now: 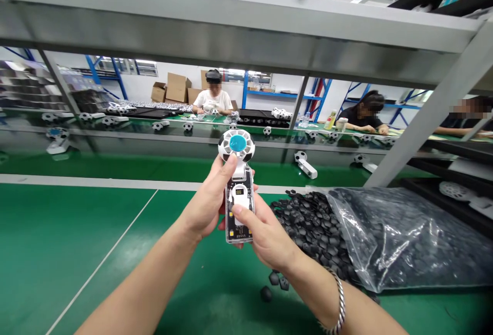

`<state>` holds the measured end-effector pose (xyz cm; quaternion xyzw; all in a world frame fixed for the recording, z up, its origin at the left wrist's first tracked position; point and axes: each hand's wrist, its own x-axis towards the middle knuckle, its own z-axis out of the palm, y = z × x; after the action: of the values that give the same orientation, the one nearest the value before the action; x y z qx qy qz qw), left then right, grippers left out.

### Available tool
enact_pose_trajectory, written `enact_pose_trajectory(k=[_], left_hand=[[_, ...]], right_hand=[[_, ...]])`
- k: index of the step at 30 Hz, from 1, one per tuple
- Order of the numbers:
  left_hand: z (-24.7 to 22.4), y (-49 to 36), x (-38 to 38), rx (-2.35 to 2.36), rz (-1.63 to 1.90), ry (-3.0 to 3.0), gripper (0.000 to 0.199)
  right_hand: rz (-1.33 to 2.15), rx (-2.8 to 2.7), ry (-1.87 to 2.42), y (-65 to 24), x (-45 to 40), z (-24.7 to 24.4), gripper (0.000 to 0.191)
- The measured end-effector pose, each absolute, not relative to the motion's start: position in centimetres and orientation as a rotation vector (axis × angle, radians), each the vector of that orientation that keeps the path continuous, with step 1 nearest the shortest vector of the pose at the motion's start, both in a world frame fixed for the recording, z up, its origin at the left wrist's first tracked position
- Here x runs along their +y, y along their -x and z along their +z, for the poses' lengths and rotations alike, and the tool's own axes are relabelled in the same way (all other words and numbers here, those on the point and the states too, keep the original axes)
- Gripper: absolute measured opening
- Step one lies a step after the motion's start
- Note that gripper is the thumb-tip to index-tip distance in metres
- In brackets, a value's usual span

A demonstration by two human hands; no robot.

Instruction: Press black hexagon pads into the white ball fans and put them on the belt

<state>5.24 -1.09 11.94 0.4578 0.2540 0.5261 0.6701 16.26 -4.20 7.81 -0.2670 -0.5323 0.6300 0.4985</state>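
- The fan point(241, 171) is in the middle of the view, held up over the green table point(115, 232) by both hands.
- It is longer than it is wide. Its long line runs from 12 o'clock to 6 o'clock, with the round head at 12 and the end of the handle at 6.
- The blue disc point(238, 143) on the head faces the person, and so does the handle's front, where a black board shows.
- The left hand point(210, 201) is closed on the fan. Its thumb lies just under the head.
- The right hand point(269, 235) is closed on the handle, lower down. Its thumb presses on the white part below the little screen point(239, 191).
- Most of the fingers are hidden behind the handle. The back of the fan cannot be seen.
- The marks on the screen and the tiny print near the bottom are too small to read.
- The left arm comes in from about 8 o'clock, the right arm from about 4 o'clock. Both thumbs are on the front.
- Black bits point(308, 222) lie in a heap between 3 and 4 o'clock, partly inside a clear bag point(408, 247). The right arm hides some of them.
- A person point(466, 119) at the right edge is cut off.
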Motion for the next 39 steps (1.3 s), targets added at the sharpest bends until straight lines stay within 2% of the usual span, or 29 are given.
enact_pose_trajectory(k=[4, 9, 15, 23, 28, 39], left_hand=[[12.1, -5.3, -1.2, 0.656, 1.172, -1.069, 0.053], [12.6, -5.4, -1.5, 0.661, 1.185, -1.118, 0.048], [12.6, -5.1, -1.5, 0.73, 1.065, -1.138, 0.059], [12.8, -5.2, -1.4, 0.721, 1.041, -1.049, 0.055], [12.8, -4.9, -0.8, 0.623, 0.879, -0.851, 0.047], [13.8, -4.8, -1.3, 0.579, 0.847, -0.722, 0.048]], right_hand=[[1.519, -1.29, 0.646, -16.2, -4.1, 7.7, 0.025], [1.516, -1.301, 0.639, -16.3, -4.0, 7.6, 0.024], [1.521, -1.303, 0.634, -16.4, -3.9, 7.6, 0.022], [1.574, -1.213, 0.649, -16.2, -4.1, 8.2, 0.02], [1.753, -1.067, 0.679, -16.6, -4.6, 9.2, 0.021], [1.853, -1.082, 0.602, -17.4, -5.5, 10.7, 0.021]])
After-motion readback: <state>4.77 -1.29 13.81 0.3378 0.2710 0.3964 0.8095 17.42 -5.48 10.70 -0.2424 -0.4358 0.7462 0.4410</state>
